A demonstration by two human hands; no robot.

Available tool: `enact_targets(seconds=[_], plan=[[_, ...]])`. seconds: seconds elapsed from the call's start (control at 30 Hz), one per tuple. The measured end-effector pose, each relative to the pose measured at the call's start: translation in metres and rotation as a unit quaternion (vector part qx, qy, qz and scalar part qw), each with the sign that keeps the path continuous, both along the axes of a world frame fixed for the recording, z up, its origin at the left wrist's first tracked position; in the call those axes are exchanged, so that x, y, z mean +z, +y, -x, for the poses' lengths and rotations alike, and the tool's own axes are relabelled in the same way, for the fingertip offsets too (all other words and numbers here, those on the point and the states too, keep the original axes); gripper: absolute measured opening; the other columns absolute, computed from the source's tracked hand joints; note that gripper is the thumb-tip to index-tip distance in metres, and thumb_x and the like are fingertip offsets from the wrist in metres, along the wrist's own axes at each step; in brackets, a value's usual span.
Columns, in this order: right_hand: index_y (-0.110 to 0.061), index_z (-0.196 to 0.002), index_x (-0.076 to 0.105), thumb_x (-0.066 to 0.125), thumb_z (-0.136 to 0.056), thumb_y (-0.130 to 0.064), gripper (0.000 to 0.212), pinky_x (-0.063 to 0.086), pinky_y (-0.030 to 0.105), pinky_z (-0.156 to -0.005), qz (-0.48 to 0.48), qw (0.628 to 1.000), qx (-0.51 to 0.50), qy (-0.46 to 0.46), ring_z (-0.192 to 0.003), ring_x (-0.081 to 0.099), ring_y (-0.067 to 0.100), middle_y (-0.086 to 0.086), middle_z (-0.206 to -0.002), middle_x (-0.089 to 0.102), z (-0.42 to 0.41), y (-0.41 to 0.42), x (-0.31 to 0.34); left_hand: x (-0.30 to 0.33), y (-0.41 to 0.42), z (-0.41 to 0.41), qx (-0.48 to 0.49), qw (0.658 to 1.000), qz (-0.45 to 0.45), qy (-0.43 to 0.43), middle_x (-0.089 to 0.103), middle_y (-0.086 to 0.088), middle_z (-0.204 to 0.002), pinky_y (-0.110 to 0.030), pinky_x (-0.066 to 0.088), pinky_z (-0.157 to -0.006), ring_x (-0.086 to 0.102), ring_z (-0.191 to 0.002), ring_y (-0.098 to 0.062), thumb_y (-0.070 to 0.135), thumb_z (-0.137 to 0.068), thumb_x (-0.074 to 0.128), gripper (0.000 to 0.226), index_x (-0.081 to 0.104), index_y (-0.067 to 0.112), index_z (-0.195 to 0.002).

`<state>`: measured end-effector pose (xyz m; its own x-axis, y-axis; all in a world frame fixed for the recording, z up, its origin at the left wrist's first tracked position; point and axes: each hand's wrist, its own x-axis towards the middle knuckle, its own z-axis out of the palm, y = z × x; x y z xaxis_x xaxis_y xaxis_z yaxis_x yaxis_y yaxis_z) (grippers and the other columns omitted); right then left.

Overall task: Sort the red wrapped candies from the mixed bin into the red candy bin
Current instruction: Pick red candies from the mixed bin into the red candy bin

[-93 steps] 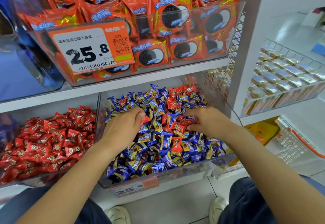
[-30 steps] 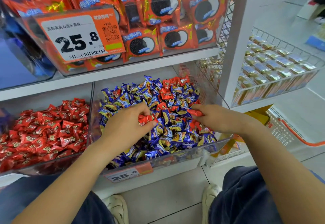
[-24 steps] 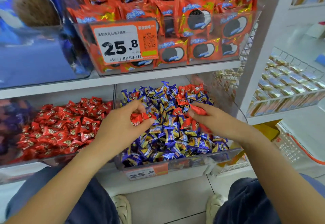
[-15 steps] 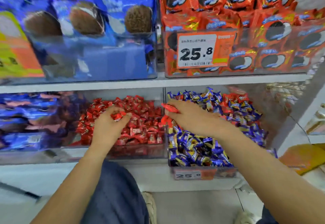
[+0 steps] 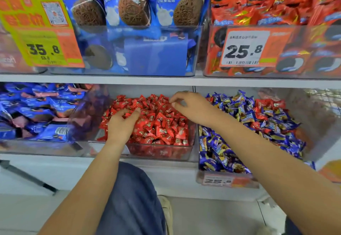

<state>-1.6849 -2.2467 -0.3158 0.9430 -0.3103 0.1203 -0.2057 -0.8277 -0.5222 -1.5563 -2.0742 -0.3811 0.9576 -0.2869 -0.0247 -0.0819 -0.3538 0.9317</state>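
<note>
both hands over the red candy bin [image 5: 158, 151], a clear tub on the lower shelf. left hand [image 5: 121, 126] low over the bin's left half, fingers loosely curled down onto the pile of red wrapped candies [image 5: 162, 124]; whether a candy sits in its grip cannot be told, blur. right hand [image 5: 191, 107] above the bin's back right corner, thumb and fingers spread, grip wide, nothing seen in it. mixed bin [image 5: 227, 177] touching the red candy bin's right wall, mostly blue and gold wrappers, a patch of red ones toward its back right. blue cookie packs [image 5: 132, 11] in the tub directly above the red candy bin. price tag [image 5: 245, 48] reading 25.8 above the mixed bin.
</note>
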Motion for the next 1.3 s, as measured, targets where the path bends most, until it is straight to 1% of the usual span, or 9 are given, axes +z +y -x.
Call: enact_targets(seconds=[0.1,0.23,0.4,0.5,0.6,0.8,1.03,1.17,1.3], plan=[[-0.020,-0.111,0.066,0.050,-0.096,-0.020,0.022,0.039,0.025,-0.082,0.034,0.998,-0.015,-0.041,-0.096,0.052,0.012,0.000,-0.112,0.062,0.034,-0.012,-0.011,0.004,-0.006,0.001,-0.015,0.997,0.052,0.052,0.065,-0.002,-0.084,-0.027,0.045,-0.058,0.060,-0.062,-0.011,0.051,-0.088,0.058,0.037,0.063,0.017,-0.100],[-0.020,-0.105,0.069,0.052,-0.094,-0.012,0.022,0.043,0.029,-0.091,0.052,0.995,-0.036,-0.074,-0.105,0.055,0.013,-0.002,-0.110,0.065,0.093,-0.029,-0.029,0.009,-0.014,0.007,-0.088,0.986,0.084,0.113,0.053,0.006,-0.134,-0.032,0.033,-0.099,0.048,-0.122,-0.013,0.069,-0.086,0.042,0.068,0.051,0.024,-0.136],[-0.019,-0.100,0.071,0.056,-0.090,-0.004,0.023,0.048,0.031,-0.076,0.100,0.991,-0.080,-0.027,-0.087,0.061,0.022,0.000,-0.098,0.067,0.158,-0.055,-0.040,0.020,-0.020,0.033,-0.080,0.995,-0.010,-0.050,0.057,0.006,-0.114,-0.026,0.034,-0.092,0.050,-0.107,-0.012,0.050,-0.095,0.045,0.045,0.061,0.018,-0.123],[-0.019,-0.096,0.071,0.058,-0.088,-0.005,0.021,0.046,0.029,-0.077,0.118,0.990,-0.083,-0.010,-0.092,0.060,0.021,-0.002,-0.099,0.067,0.178,-0.071,-0.042,0.027,-0.031,0.056,-0.131,0.973,-0.036,-0.186,0.059,0.008,-0.101,-0.011,0.033,-0.076,0.052,-0.096,-0.008,0.031,-0.097,0.051,0.028,0.066,0.013,-0.112],[-0.018,-0.101,0.070,0.056,-0.089,-0.011,0.020,0.048,0.035,-0.087,0.116,0.988,-0.103,0.014,-0.100,0.060,0.024,0.003,-0.110,0.065,0.192,-0.086,-0.042,0.027,-0.046,0.074,-0.186,0.938,-0.057,-0.286,0.062,0.012,-0.103,-0.018,0.035,-0.086,0.056,-0.101,-0.011,0.032,-0.094,0.053,0.017,0.066,0.026,-0.105],[-0.018,-0.132,0.052,0.054,-0.094,-0.025,0.039,0.043,0.033,-0.086,0.079,0.968,-0.222,0.081,-0.113,0.053,0.026,0.008,-0.135,0.048,0.214,-0.109,-0.042,0.057,-0.110,0.146,-0.309,0.920,-0.043,-0.237,0.061,0.009,-0.113,-0.015,0.039,-0.083,0.058,-0.100,-0.009,0.032,-0.095,0.053,0.030,0.059,0.027,-0.124],[-0.016,-0.136,0.043,0.053,-0.094,-0.036,0.047,0.047,0.038,-0.079,0.077,0.952,-0.286,0.080,-0.107,0.055,0.032,0.012,-0.129,0.051,0.228,-0.126,-0.044,0.039,-0.225,0.134,-0.302,0.893,-0.269,-0.195,0.037,-0.011,-0.148,-0.042,0.032,-0.110,0.036,-0.134,-0.030,0.047,-0.097,0.042,0.058,0.035,0.015,-0.144],[-0.015,-0.141,0.034,0.044,-0.094,-0.052,0.061,0.044,0.035,-0.075,0.099,0.937,-0.280,0.186,-0.107,0.056,0.033,0.016,-0.122,0.053,0.234,-0.132,-0.051,0.034,-0.272,0.167,-0.442,0.797,-0.255,-0.322,0.043,-0.009,-0.142,-0.035,0.030,-0.107,0.037,-0.131,-0.026,0.040,-0.097,0.046,0.047,0.047,0.014,-0.137],[-0.015,-0.139,0.037,0.040,-0.096,-0.053,0.057,0.038,0.032,-0.070,0.060,0.948,-0.246,0.192,-0.104,0.058,0.030,0.014,-0.114,0.060,0.239,-0.138,-0.045,0.017,-0.311,0.187,-0.475,0.673,-0.375,-0.425,0.030,-0.007,-0.153,-0.041,0.029,-0.109,0.032,-0.136,-0.030,0.064,-0.088,0.046,0.075,0.031,0.020,-0.147]])
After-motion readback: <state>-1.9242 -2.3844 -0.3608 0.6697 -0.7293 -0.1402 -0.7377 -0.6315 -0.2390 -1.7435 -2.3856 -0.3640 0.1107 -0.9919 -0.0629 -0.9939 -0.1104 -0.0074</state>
